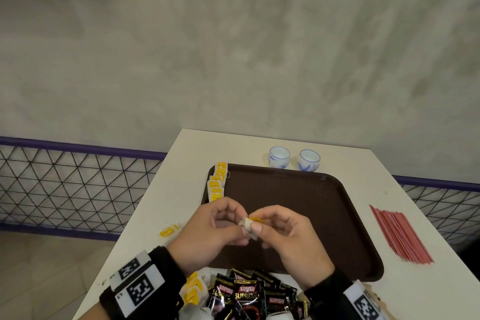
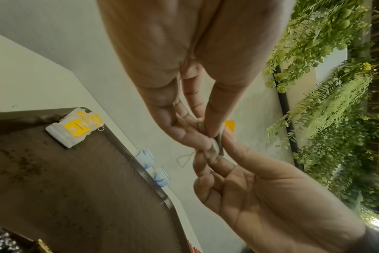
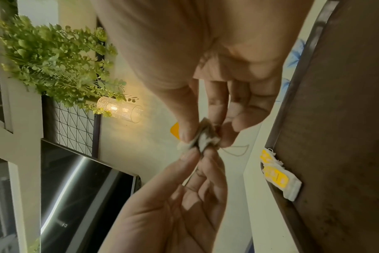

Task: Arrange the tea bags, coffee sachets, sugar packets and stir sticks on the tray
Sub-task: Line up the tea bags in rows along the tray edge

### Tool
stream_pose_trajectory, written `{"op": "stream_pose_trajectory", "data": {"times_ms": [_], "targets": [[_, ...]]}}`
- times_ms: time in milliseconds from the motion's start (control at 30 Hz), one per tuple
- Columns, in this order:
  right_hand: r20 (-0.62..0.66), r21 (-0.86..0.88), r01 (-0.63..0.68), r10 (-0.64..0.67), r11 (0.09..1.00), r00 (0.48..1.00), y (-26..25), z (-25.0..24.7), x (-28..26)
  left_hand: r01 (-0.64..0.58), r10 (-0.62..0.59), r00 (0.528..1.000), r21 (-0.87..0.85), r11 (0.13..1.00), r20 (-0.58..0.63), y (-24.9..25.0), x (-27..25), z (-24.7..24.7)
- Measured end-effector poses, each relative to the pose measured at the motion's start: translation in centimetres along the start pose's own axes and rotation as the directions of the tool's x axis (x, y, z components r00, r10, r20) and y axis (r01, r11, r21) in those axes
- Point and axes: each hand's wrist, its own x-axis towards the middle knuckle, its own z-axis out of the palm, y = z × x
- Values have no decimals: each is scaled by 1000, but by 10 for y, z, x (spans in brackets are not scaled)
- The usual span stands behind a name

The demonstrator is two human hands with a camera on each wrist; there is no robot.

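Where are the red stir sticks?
In the head view, the red stir sticks lie on the white table, right of the brown tray.

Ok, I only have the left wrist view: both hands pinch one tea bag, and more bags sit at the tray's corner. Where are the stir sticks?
Observer: The red stir sticks lie bundled on the table, right of the tray, not on it.
Operator: And the coffee sachets?
Observer: The black coffee sachets are heaped at the tray's near edge, between the wrists.
Operator: Any stray tea bags?
Observer: One loose tea bag lies on the table, left of the left hand.
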Motion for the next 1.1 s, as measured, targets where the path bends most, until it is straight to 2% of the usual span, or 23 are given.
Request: {"op": "stream_pose_trajectory", "data": {"times_ms": [200,300,467,533,633,767,867,1000,1100], "targets": [[-116,-18,107,-109,994,987,2,1,3,29,-29,1000,24,999,-10,-3,-6,-2],[-128,47,68,-62,997,990,4,0,5,65,-65,998,9,998,-9,-5,-8,-1],[17,112,-41,40,993,999,0,0,7,126,-125,992,93,988,-16,-11,-8,-8],[-2,81,-49,49,996,999,3,2,16,147,-145,989,188,971,-26,-15,-10,-16],[-85,-57,-64,59,996,995,17,9,41,157,-131,986,298,942,-105,-25,-16,-39],[-60,-168,-189,181,968,982,40,26,84,237,-90,949,498,834,-302,-41,-24,-97],[-45,-193,-252,248,948,968,59,41,111,344,-71,905,623,702,-420,-51,-22,-134],[-74,-305,-259,249,916,966,84,61,137,443,-115,881,716,539,-459,-59,-5,-153],[-133,-399,-268,234,877,963,94,68,146,460,-150,882,750,475,-446,-65,13,-150]]}}
